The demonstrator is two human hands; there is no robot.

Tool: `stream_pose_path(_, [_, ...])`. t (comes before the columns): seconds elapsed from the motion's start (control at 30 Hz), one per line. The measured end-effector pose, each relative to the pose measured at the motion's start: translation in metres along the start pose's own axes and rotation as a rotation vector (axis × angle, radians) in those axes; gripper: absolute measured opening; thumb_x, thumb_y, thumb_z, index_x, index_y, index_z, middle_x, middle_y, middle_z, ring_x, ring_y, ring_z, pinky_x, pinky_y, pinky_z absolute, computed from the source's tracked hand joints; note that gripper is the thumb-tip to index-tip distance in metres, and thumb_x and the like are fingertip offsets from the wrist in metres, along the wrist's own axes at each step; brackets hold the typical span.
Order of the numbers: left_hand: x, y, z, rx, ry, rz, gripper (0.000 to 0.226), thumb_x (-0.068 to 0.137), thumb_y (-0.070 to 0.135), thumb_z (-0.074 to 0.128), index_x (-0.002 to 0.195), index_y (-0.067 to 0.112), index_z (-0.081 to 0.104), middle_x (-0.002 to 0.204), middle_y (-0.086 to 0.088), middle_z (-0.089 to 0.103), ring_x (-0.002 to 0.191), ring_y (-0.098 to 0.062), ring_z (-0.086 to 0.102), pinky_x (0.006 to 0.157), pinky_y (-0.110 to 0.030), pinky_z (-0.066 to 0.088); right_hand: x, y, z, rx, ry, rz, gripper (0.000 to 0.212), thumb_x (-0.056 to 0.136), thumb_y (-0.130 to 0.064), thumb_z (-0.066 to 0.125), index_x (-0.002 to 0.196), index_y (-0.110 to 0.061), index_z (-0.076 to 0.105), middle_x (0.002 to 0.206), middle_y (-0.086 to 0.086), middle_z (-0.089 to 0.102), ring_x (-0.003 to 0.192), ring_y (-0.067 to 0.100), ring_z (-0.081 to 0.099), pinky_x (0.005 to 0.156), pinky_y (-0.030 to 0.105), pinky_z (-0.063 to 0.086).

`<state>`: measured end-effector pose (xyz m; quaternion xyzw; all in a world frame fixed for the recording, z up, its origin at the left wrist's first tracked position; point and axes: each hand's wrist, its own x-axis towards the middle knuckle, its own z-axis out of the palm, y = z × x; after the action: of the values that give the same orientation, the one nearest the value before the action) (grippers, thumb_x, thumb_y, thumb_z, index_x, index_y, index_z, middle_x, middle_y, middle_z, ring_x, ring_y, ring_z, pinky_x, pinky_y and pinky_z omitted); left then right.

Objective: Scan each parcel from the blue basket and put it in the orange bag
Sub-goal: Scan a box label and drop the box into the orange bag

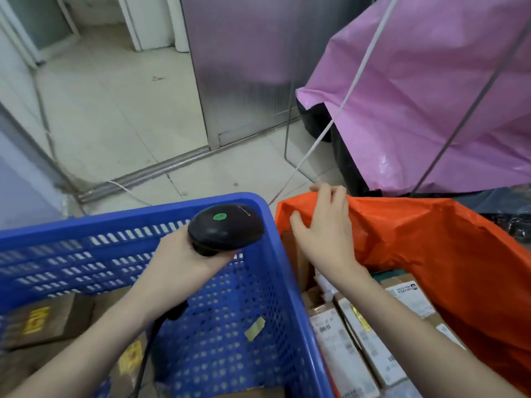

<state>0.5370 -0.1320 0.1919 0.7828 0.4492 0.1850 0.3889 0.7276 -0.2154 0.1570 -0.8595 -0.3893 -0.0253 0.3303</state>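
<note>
head | orange bag (431,239): crinkled plastic, mouth open, labelled cardboard parcels (359,346) inside

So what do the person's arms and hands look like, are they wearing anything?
Both arms are bare, with no sleeves showing anywhere in view. The left hand and the right hand wear no gloves, and no rings, watch or bracelets can be seen on the fingers or wrists.

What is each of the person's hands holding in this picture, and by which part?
The left hand grips the black scanner by its handle. The right hand holds the orange bag at its far rim.
</note>
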Motion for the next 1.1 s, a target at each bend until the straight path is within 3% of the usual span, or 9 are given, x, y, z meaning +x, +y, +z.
stream_pose_path(0.13, [-0.021,-0.019,-0.061,-0.022,0.019,0.020,0.016,0.072,0.027,0.079,0.076,0.030,0.064,0.056,0.020,0.063,0.052,0.009,0.054,0.056,-0.020,0.040,-0.008,-0.066,-0.010,0.119,-0.017,-0.155,0.043,0.082,-0.016,0.059,0.122,-0.010,0.045,0.119,0.007,0.040,0.112,0.026,0.043,0.090,0.036,0.038])
stream_pose_path(0.27, [-0.046,-0.048,-0.121,-0.063,0.032,0.025,0.031,0.071,0.025,0.081,0.095,0.037,0.067,0.079,0.025,0.070,0.074,0.017,0.060,0.064,-0.013,0.043,-0.025,-0.128,0.005,0.159,-0.125,-0.257,0.042,0.085,-0.017,0.057,0.123,-0.013,0.041,0.119,0.004,0.038,0.110,0.022,0.042,0.091,0.036,0.041])
stream_pose_path(0.4, [-0.071,-0.086,-0.165,-0.052,0.060,-0.010,0.019,0.064,0.038,0.083,0.067,0.037,0.064,0.059,0.027,0.064,0.056,0.012,0.056,0.053,-0.009,0.040,-0.052,-0.174,0.031,0.198,-0.271,-0.306,0.040,0.088,-0.020,0.055,0.125,-0.015,0.039,0.122,0.000,0.036,0.112,0.018,0.041,0.080,0.035,0.044])
stream_pose_path(0.47, [-0.080,-0.110,-0.182,-0.052,0.084,-0.045,0.028,0.051,0.054,0.075,0.075,0.041,0.068,0.066,0.024,0.067,0.060,0.010,0.058,0.060,-0.013,0.046,-0.067,-0.189,0.047,0.186,-0.348,-0.336,0.041,0.090,-0.023,0.055,0.127,-0.015,0.038,0.124,0.000,0.037,0.114,0.016,0.040,0.079,0.028,0.038])
stream_pose_path(0.57, [-0.092,-0.147,-0.201,-0.036,0.090,-0.095,0.045,0.050,0.052,0.072,0.094,0.041,0.068,0.089,0.017,0.073,0.086,-0.003,0.068,0.080,-0.040,0.055,-0.090,-0.208,0.070,0.213,-0.437,-0.349,0.043,0.089,-0.025,0.056,0.128,-0.017,0.039,0.123,-0.002,0.042,0.114,0.014,0.041,0.084,0.027,0.040])
stream_pose_path(0.7, [-0.107,-0.175,-0.226,-0.059,0.061,-0.096,0.053,0.048,0.059,0.071,0.099,0.047,0.065,0.097,0.031,0.069,0.094,0.009,0.064,0.081,-0.024,0.050,-0.116,-0.233,0.102,0.225,-0.592,-0.355,0.049,0.091,-0.028,0.055,0.136,-0.019,0.038,0.127,-0.003,0.047,0.121,0.012,0.042,0.091,0.026,0.039])
stream_pose_path(0.83, [-0.119,-0.208,-0.256,-0.061,-0.010,-0.129,0.053,0.056,0.050,0.077,0.107,0.037,0.069,0.103,0.014,0.073,0.102,-0.005,0.066,0.093,-0.040,0.052,-0.142,-0.256,0.135,0.188,-0.806,-0.356,0.053,0.092,-0.029,0.054,0.142,-0.018,0.035,0.138,0.000,0.041,0.130,0.015,0.036,0.100,0.028,0.034])
stream_pose_path(0.97, [-0.128,-0.241,-0.272,-0.026,-0.065,-0.154,0.042,0.071,0.024,0.083,0.101,0.049,0.065,0.096,0.020,0.073,0.095,0.003,0.065,0.087,-0.023,0.052,-0.168,-0.267,0.169,0.154,-0.981,-0.284,0.060,0.093,-0.032,0.054,0.146,-0.020,0.029,0.146,0.002,0.035,0.134,0.019,0.035,0.104,0.031,0.034])
stream_pose_path(1.1, [-0.134,-0.264,-0.270,-0.048,-0.054,-0.191,0.030,0.072,0.026,0.080,0.094,0.044,0.068,0.089,0.019,0.073,0.085,0.006,0.065,0.077,-0.015,0.050,-0.193,-0.266,0.203,0.115,-1.131,-0.126,0.060,0.091,-0.032,0.059,0.142,-0.015,0.033,0.139,0.008,0.046,0.125,0.022,0.046,0.092,0.028,0.040])
